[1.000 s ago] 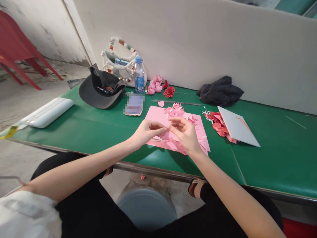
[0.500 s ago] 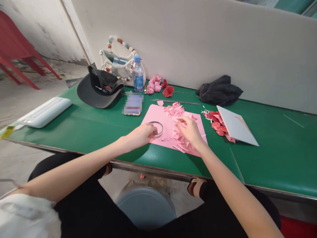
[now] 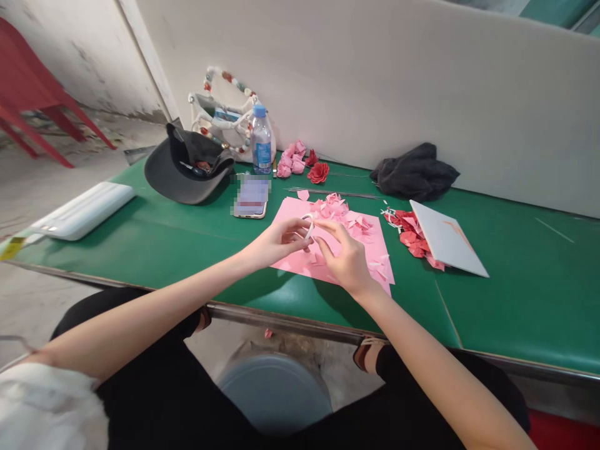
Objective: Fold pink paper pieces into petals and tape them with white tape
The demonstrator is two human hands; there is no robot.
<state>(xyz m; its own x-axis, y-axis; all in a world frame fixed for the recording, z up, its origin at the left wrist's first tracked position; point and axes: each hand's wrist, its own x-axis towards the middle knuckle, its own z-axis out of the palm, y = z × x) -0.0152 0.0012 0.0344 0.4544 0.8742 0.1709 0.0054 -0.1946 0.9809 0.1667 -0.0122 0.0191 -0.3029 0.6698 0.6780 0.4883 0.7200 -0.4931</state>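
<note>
A thin, pale roll of tape point(image 3: 309, 226) is in my left hand point(image 3: 284, 240), raised over the pink paper sheet point(image 3: 293, 212), its ring turned nearly edge-on. My right hand point(image 3: 344, 256) meets it from the other side, index fingertip at the roll's edge and thumb curled just below. Whether a tape end is between those fingertips is too small to tell. Cut pink paper petals point(image 3: 359, 222) lie in a loose pile on the sheet, behind and beside my right hand; my hands partly cover the sheet.
Finished pink paper flowers point(image 3: 291, 161) and a red paper flower point(image 3: 319, 172) sit behind, near a water bottle point(image 3: 261, 140), phone point(image 3: 252, 197) and dark cap point(image 3: 187, 165). Red petals point(image 3: 415, 234) lie partly under a white board point(image 3: 447, 237). Black cloth point(image 3: 416, 170) lies against the wall.
My left hand has lifted the tape roll off the sheet and turned it. My right hand has left the petals and moved left to the roll.
</note>
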